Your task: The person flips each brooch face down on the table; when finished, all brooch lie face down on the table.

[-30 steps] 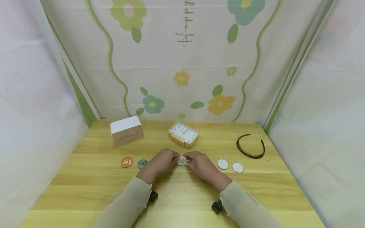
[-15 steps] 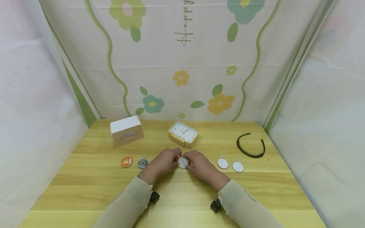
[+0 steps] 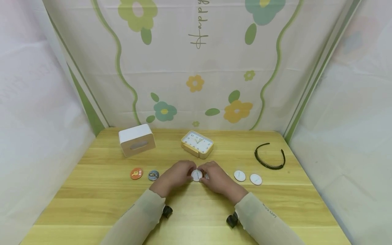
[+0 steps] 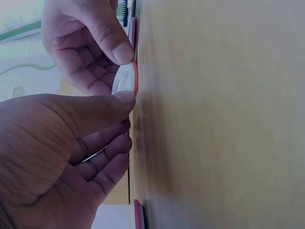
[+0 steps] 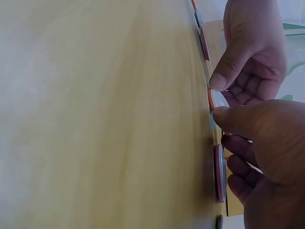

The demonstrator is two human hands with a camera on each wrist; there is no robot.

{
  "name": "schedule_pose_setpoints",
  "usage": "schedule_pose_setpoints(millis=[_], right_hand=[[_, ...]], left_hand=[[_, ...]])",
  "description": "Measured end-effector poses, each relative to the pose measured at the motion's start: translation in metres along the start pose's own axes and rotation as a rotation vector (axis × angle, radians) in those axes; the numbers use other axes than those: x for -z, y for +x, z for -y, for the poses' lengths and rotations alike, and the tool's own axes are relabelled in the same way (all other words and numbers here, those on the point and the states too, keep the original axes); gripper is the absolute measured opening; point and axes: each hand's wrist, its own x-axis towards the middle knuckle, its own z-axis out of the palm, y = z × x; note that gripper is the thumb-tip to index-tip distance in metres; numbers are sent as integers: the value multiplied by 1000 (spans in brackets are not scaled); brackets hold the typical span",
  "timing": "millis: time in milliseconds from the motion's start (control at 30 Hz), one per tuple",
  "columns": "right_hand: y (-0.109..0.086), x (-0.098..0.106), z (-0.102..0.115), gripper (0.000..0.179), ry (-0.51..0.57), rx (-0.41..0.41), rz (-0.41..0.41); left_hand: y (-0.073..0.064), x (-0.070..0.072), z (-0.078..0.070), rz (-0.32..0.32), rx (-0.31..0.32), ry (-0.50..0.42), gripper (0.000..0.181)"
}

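A round button badge (image 3: pixel 196 175) sits between my two hands in the head view, its white pin side up. The left wrist view shows the same badge (image 4: pixel 125 78) with a pin line and an orange rim, close over the table. My left hand (image 3: pixel 177 174) pinches its left edge, thumb at the near side. From the opposite side my right hand (image 3: pixel 216 177) pinches the right edge. In the right wrist view both thumbs press on the badge (image 5: pixel 218 98). Another pink-rimmed badge (image 5: pixel 219 174) lies beside the right fingers, mostly hidden by that hand in the head view.
Left of the hands lie an orange badge (image 3: pixel 136 173) and a blue picture badge (image 3: pixel 153 175). Two white-backed badges (image 3: pixel 240 176) lie to the right. Farther back are a tissue box (image 3: pixel 137 140), a clock (image 3: pixel 197 144) and a black headband (image 3: pixel 269 165).
The badge between the hands has come slightly nearer the person, and its white back shows more fully than a second ago. Both hands keep hold and have barely shifted.
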Motion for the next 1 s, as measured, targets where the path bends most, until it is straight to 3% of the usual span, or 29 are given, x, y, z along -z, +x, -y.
schedule_pose_setpoints(millis=[267, 600, 1000], right_hand=[[0, 0, -3, 32, -7, 39, 27], [-1, 0, -4, 35, -23, 17, 57], [-2, 1, -2, 33, -16, 23, 60]], left_hand=[[-1, 0, 0, 11, -37, 6, 5], [-1, 0, -1, 36, -17, 40, 12], [-2, 1, -2, 23, -48, 68, 12]])
